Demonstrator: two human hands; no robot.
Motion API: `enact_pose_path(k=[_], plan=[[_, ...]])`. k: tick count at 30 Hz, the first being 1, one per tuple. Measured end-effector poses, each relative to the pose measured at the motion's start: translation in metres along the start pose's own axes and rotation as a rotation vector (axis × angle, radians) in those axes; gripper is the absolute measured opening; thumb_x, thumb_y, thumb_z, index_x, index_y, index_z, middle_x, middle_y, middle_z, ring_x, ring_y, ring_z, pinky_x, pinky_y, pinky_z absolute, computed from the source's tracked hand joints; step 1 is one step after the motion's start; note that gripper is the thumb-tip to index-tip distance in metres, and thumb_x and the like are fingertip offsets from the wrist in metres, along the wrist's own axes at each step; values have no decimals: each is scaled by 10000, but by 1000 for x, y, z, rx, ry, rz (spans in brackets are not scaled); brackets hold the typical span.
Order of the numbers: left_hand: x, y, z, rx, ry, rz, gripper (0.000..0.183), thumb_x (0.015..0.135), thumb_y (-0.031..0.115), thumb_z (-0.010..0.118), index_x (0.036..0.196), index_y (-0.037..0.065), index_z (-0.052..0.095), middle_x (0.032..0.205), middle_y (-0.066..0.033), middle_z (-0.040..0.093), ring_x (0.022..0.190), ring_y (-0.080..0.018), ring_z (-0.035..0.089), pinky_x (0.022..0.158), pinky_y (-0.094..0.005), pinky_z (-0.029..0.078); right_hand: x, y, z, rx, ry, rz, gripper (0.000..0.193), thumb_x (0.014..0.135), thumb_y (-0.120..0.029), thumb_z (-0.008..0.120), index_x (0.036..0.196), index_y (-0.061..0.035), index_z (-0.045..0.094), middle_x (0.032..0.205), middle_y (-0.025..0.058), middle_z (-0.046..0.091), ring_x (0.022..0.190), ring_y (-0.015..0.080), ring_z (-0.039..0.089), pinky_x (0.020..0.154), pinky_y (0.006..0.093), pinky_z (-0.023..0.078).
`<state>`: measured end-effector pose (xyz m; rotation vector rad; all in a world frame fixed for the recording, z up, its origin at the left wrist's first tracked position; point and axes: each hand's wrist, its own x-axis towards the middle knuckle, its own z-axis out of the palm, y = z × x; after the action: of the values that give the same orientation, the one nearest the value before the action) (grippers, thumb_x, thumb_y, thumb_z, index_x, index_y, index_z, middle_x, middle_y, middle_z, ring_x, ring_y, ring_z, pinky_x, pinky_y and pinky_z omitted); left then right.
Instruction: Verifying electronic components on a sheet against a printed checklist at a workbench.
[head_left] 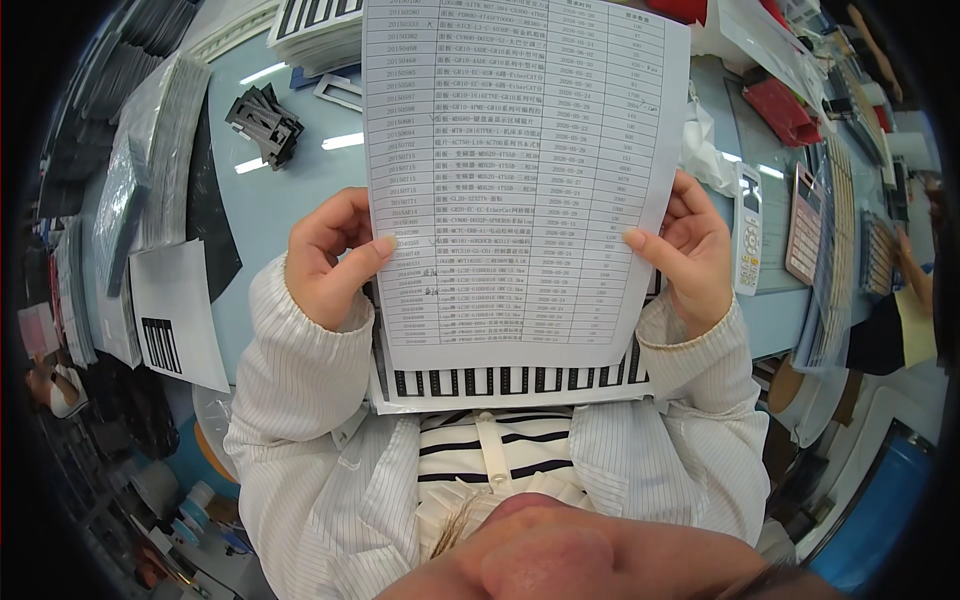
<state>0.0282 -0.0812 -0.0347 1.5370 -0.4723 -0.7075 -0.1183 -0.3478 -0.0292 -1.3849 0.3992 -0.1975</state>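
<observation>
A printed sheet of paper (520, 200) with a ruled table on it is held up in front of me by both hands. My left hand (335, 250) pinches its left edge, thumb on the front and fingers behind. At the right edge my right hand (690, 250) grips the same way, its thumb lying on the paper. Beneath the sheet's lower end lies a white sheet with black barred panels (520, 385), mostly covered. A cluster of dark plastic pieces (265, 125) rests on the table beyond my left hand.
Stacked plastic-wrapped sheets (165, 150) stand at the left. A white card with black bars (175, 315) leans there. Right of me are a white calculator (747, 230), a pink calculator (803, 225) and a red object (780, 110). Other people's arms (910, 265) show at the far right.
</observation>
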Motion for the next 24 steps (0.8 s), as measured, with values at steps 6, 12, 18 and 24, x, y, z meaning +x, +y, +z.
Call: enact_pose_path(k=[6,12,18,24], plan=[[1,-1,1,-14,10,2,288,721,25,503,991,-74,498,866,-115,603,762,-143,572,734,-274,447,1,1,-1,7,-7,-1,546,670,23,646,1149,41,384,1078,129,518,992,177,507,879,289,387],[0,2,0,6,-8,2,290,727,25,506,1000,-73,496,877,-124,604,766,-156,578,736,-284,453,0,0,0,5,-7,1,533,672,26,643,1140,44,387,1074,130,518,989,177,509,874,286,393],[0,3,-1,10,-19,-18,297,735,29,508,1013,-75,491,890,-130,606,782,-162,585,741,-290,457,1,2,-1,17,-19,-6,523,675,29,640,1133,45,388,1069,129,519,984,173,511,870,286,397],[0,0,-1,4,-20,3,289,734,25,504,1005,-76,491,891,-129,605,784,-160,585,742,-287,455,1,1,-1,18,-17,6,521,674,30,642,1129,46,389,1075,133,517,991,173,507,869,285,399]])
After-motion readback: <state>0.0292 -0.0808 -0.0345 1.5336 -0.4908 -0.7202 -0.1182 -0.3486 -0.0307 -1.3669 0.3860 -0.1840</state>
